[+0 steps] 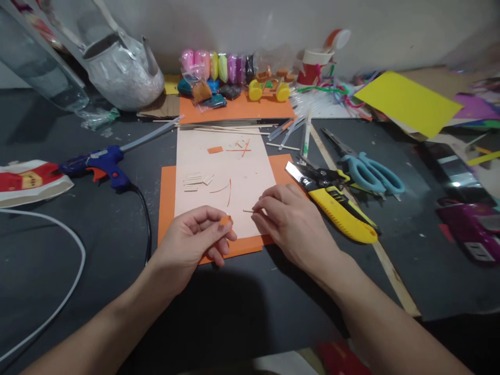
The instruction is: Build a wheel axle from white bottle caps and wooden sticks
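1 plain, pale grey wall (383,18) stands at the far side, behind 1 dark table (113,245). The light is rather dim, and a soft shadow (230,312) lies on the table's near part, in the middle.

One left hand (197,237), one right hand (291,224), both bare. Left forearm (123,307) and right forearm (385,317): likewise bare, tapering (upper portions beyond view).

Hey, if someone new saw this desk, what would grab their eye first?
Probably the yellow-handled cutter, lying beside the right hand. Next, perhaps, the yellow sheet at upper right and the silver kettle at upper left. In the middle, the left hand holds a small orange piece.
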Demonstrator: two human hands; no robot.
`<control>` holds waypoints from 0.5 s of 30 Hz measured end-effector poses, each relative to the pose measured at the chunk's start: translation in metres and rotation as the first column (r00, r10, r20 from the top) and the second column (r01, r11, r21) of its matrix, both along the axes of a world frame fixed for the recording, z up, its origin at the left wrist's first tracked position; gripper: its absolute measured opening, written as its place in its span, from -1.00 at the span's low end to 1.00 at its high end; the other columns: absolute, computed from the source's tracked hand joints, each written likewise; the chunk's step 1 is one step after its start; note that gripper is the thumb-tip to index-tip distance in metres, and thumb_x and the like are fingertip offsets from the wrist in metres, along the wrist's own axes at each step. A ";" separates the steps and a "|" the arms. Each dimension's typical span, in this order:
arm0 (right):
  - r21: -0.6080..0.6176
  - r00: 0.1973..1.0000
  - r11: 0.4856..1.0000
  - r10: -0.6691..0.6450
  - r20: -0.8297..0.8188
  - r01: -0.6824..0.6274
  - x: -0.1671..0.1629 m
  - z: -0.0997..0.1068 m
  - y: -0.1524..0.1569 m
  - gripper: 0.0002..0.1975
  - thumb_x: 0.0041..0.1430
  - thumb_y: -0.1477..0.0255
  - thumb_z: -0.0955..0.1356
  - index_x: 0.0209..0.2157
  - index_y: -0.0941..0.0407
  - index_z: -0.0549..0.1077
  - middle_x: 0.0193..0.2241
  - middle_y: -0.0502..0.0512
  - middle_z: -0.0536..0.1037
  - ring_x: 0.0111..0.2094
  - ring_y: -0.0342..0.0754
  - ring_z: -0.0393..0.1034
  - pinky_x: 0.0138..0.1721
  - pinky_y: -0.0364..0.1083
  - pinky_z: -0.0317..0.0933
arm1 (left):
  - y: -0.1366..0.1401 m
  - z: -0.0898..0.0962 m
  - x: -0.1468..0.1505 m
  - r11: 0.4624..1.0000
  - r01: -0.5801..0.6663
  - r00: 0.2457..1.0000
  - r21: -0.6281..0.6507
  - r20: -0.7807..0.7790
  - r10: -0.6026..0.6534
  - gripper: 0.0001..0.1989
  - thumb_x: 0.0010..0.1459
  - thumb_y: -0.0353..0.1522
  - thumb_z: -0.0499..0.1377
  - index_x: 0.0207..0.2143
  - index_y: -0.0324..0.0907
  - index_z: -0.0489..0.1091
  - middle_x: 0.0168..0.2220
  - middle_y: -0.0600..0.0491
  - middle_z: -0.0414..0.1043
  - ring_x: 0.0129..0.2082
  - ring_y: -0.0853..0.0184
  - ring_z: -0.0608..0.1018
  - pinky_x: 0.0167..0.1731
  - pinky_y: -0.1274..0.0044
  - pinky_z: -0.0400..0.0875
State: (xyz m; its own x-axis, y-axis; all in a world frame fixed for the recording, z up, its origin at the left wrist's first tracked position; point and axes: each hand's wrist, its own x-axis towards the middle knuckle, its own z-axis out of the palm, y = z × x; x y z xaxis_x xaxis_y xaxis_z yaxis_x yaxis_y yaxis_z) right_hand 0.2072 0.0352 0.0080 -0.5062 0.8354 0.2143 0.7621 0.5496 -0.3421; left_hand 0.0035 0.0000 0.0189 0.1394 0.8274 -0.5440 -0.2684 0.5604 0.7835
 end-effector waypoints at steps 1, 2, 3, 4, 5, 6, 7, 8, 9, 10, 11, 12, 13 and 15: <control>0.000 1.000 1.000 0.011 -0.002 -0.011 -0.001 -0.001 0.000 -0.86 0.31 0.54 0.34 -0.35 0.19 0.52 -0.28 0.23 0.51 -0.26 0.09 0.33 -0.24 0.04 0.26 | 0.000 0.000 0.000 1.000 0.000 1.000 0.010 0.001 0.000 -0.71 -0.04 -0.24 0.43 -0.44 -0.23 0.45 -0.57 0.09 0.50 -0.64 0.49 0.46 -0.68 0.70 0.41; 0.000 1.000 1.000 0.022 -0.011 -0.022 -0.003 -0.001 0.000 -0.85 0.31 0.55 0.33 -0.36 0.20 0.51 -0.29 0.24 0.51 -0.27 0.09 0.32 -0.24 0.04 0.26 | -0.001 0.000 0.000 1.000 0.000 1.000 0.020 -0.003 0.000 -0.72 -0.02 -0.23 0.42 -0.45 -0.22 0.44 -0.59 0.11 0.47 -0.65 0.50 0.44 -0.70 0.72 0.38; 0.003 0.999 0.999 0.034 -0.020 -0.034 -0.004 0.000 -0.001 -0.84 0.32 0.54 0.33 -0.37 0.20 0.50 -0.30 0.24 0.51 -0.27 0.08 0.33 -0.24 0.03 0.26 | -0.002 0.001 0.001 1.000 0.000 1.000 0.030 -0.010 0.000 -0.72 0.00 -0.23 0.41 -0.45 -0.21 0.43 -0.62 0.14 0.44 -0.67 0.52 0.41 -0.72 0.74 0.34; 0.000 0.998 0.999 0.050 -0.043 -0.050 -0.005 0.001 -0.002 -0.85 0.31 0.54 0.33 -0.37 0.19 0.49 -0.30 0.22 0.52 -0.27 0.07 0.33 -0.24 0.02 0.27 | -0.002 0.000 0.001 0.999 -0.004 1.000 0.040 -0.019 0.005 -0.73 0.02 -0.23 0.40 -0.45 -0.21 0.42 -0.65 0.17 0.40 -0.69 0.53 0.38 -0.74 0.75 0.30; -0.017 0.994 0.998 0.063 -0.092 -0.065 -0.006 0.003 -0.003 -0.87 0.30 0.55 0.33 -0.35 0.18 0.47 -0.31 0.19 0.52 -0.27 0.04 0.35 -0.24 0.00 0.27 | -0.002 0.000 0.001 0.999 -0.006 1.000 0.051 -0.027 0.007 -0.74 0.04 -0.23 0.38 -0.45 -0.20 0.41 -0.67 0.19 0.36 -0.72 0.54 0.35 -0.75 0.75 0.26; -0.046 0.984 0.996 0.070 -0.166 -0.078 -0.006 0.006 -0.005 -0.90 0.29 0.57 0.34 -0.34 0.17 0.46 -0.32 0.14 0.51 -0.29 0.00 0.37 -0.25 -0.04 0.28 | -0.003 0.000 0.001 0.998 -0.009 0.999 0.062 -0.039 0.011 -0.74 0.06 -0.23 0.37 -0.45 -0.19 0.40 -0.69 0.20 0.35 -0.74 0.55 0.33 -0.76 0.75 0.24; -0.080 0.965 0.993 0.067 -0.254 -0.090 -0.007 0.009 -0.007 -0.92 0.27 0.58 0.34 -0.32 0.16 0.44 -0.34 0.10 0.51 -0.31 -0.04 0.39 -0.28 -0.08 0.28 | -0.003 -0.001 0.001 0.997 -0.015 0.998 0.073 -0.051 0.019 -0.75 0.07 -0.24 0.36 -0.45 -0.19 0.39 -0.69 0.20 0.34 -0.75 0.55 0.32 -0.76 0.75 0.23; -0.114 0.937 0.988 0.057 -0.343 -0.102 -0.007 0.012 -0.010 -0.91 0.26 0.60 0.35 -0.31 0.14 0.43 -0.35 0.06 0.51 -0.34 -0.09 0.40 -0.31 -0.12 0.27 | -0.003 -0.001 0.001 0.996 -0.019 0.998 0.084 -0.060 0.024 -0.75 0.07 -0.24 0.35 -0.45 -0.19 0.39 -0.69 0.20 0.35 -0.75 0.54 0.33 -0.75 0.74 0.24; -0.142 0.905 0.982 0.052 -0.423 -0.123 -0.008 0.015 -0.013 -0.90 0.25 0.61 0.35 -0.31 0.13 0.42 -0.37 0.02 0.50 -0.37 -0.12 0.40 -0.33 -0.15 0.26 | -0.003 -0.001 0.002 0.996 -0.017 0.998 0.092 -0.062 0.023 -0.76 0.07 -0.24 0.35 -0.44 -0.19 0.40 -0.69 0.18 0.37 -0.75 0.53 0.34 -0.75 0.74 0.26; -0.159 0.876 0.975 0.059 -0.479 -0.152 -0.009 0.017 -0.015 -0.89 0.25 0.62 0.35 -0.30 0.13 0.42 -0.37 0.00 0.50 -0.38 -0.15 0.40 -0.35 -0.17 0.25 | -0.003 -0.001 0.002 0.995 -0.015 0.998 0.097 -0.058 0.020 -0.77 0.08 -0.25 0.35 -0.44 -0.19 0.41 -0.69 0.17 0.39 -0.74 0.52 0.36 -0.74 0.73 0.28; -0.159 0.858 0.970 0.081 -0.507 -0.185 -0.010 0.018 -0.017 -0.89 0.27 0.62 0.34 -0.29 0.13 0.42 -0.37 0.00 0.50 -0.39 -0.17 0.41 -0.35 -0.19 0.25 | -0.003 0.000 0.003 0.995 -0.012 0.999 0.097 -0.046 0.016 -0.78 0.08 -0.25 0.35 -0.43 -0.19 0.42 -0.68 0.15 0.41 -0.73 0.52 0.38 -0.72 0.73 0.31; -0.150 0.846 0.964 0.110 -0.521 -0.218 -0.011 0.019 -0.019 -0.90 0.28 0.62 0.34 -0.28 0.14 0.42 -0.36 0.00 0.51 -0.38 -0.17 0.41 -0.34 -0.19 0.26 | -0.004 0.001 0.003 0.996 -0.008 1.000 0.094 -0.029 0.011 -0.79 0.08 -0.26 0.35 -0.42 -0.20 0.43 -0.68 0.15 0.42 -0.72 0.51 0.39 -0.71 0.72 0.33; -0.140 0.841 0.960 0.137 -0.523 -0.243 -0.012 0.019 -0.020 -0.91 0.30 0.61 0.33 -0.26 0.14 0.43 -0.35 0.02 0.51 -0.37 -0.17 0.41 -0.33 -0.19 0.26 | -0.004 0.001 0.003 0.996 -0.003 1.000 0.088 -0.012 0.004 -0.79 0.07 -0.27 0.35 -0.42 -0.20 0.44 -0.67 0.14 0.43 -0.72 0.51 0.40 -0.70 0.72 0.35; -0.119 0.844 0.957 0.171 -0.508 -0.265 -0.013 0.018 -0.021 -0.91 0.33 0.60 0.32 -0.23 0.15 0.44 -0.33 0.04 0.52 -0.34 -0.15 0.41 -0.32 -0.18 0.26 | -0.005 0.003 0.003 0.997 0.003 1.000 0.073 0.011 -0.004 -0.80 0.08 -0.28 0.35 -0.43 -0.21 0.45 -0.67 0.14 0.44 -0.72 0.51 0.42 -0.67 0.71 0.38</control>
State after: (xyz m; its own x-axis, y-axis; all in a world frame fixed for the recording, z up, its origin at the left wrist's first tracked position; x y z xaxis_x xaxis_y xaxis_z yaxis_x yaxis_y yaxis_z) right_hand 0.1947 0.0146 0.0261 -0.5490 0.7631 0.3410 0.3382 0.5759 -0.7443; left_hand 0.0069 -0.0051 0.0222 0.1486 0.8642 -0.4807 -0.2757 0.5030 0.8191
